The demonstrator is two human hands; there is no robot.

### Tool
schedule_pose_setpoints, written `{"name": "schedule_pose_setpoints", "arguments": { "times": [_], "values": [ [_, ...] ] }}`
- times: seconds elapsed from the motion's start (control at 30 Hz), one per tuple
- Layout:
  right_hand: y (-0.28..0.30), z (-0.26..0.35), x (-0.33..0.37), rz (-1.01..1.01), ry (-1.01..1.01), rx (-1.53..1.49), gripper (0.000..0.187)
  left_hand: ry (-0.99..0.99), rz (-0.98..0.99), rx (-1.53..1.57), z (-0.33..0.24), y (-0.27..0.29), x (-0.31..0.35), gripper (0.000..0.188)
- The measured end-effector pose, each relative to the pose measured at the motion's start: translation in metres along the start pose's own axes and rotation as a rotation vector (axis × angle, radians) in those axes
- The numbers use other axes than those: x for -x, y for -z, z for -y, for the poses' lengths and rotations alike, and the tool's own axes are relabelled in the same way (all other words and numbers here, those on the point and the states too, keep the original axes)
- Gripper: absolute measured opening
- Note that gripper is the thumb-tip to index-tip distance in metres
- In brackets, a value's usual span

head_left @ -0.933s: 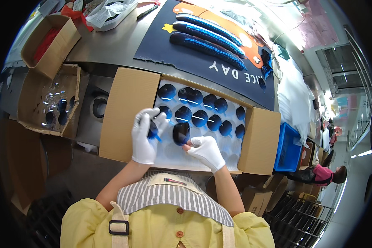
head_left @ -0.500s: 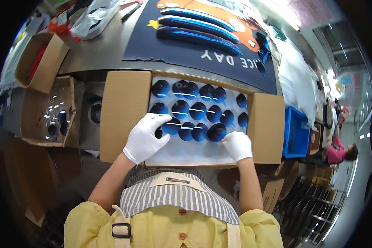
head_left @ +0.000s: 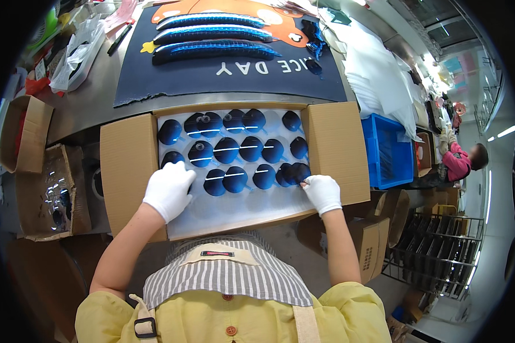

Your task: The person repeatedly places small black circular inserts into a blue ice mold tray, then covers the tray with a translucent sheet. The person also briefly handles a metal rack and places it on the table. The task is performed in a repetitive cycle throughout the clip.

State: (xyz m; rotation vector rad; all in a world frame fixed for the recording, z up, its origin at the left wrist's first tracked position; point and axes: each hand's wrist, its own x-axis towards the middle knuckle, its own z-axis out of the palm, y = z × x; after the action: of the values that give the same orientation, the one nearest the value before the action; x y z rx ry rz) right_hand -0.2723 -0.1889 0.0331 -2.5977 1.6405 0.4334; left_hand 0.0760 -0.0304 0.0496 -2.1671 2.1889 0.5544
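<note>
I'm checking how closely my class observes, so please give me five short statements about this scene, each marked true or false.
1. The right hand is at the edge of a dark lens. True.
2. The blue bin stands right of the cardboard box. True.
3. The left hand is above the blue bin. False: it is over the cardboard box's left part.
4. The apron is plain red. False: it has grey and white stripes.
5. Three long dark bundles lie on the mat. True.

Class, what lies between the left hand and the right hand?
Between the left hand and right hand, the head view shows a row of dark blue lenses in the box.
</note>
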Motion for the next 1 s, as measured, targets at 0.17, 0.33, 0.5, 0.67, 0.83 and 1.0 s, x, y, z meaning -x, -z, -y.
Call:
{"name": "schedule_pose_setpoints", "arguments": {
  "times": [0.17,0.33,0.5,0.67,0.83,1.0],
  "values": [
    [0.008,0.005,0.005,-0.074,0.0,-0.089,0.023,0.023,-0.155,0.064,0.0,0.001,0.019,0.038],
    [0.04,0.066,0.023,0.0,0.282,-0.716,0.014,0.051,-0.324,1.105,-0.043,-0.015,0.012,0.061],
    [0.037,0.13,0.032,0.226,0.566,-0.653,0.015,0.13,-0.096,1.729,-0.075,-0.038,-0.006,0.045],
    [0.025,0.057,-0.027,-0.253,0.141,-0.44,0.014,0.068,-0.542,0.593,-0.048,-0.034,-0.006,0.032],
    [0.01,0.039,-0.063,-0.08,0.156,-0.271,0.014,0.126,-0.233,0.299,-0.057,-0.029,-0.016,0.062],
    [0.014,0.042,-0.062,-0.021,0.079,-0.233,0.015,0.093,-0.234,0.258,-0.058,-0.034,-0.027,0.046]
  ]
}}
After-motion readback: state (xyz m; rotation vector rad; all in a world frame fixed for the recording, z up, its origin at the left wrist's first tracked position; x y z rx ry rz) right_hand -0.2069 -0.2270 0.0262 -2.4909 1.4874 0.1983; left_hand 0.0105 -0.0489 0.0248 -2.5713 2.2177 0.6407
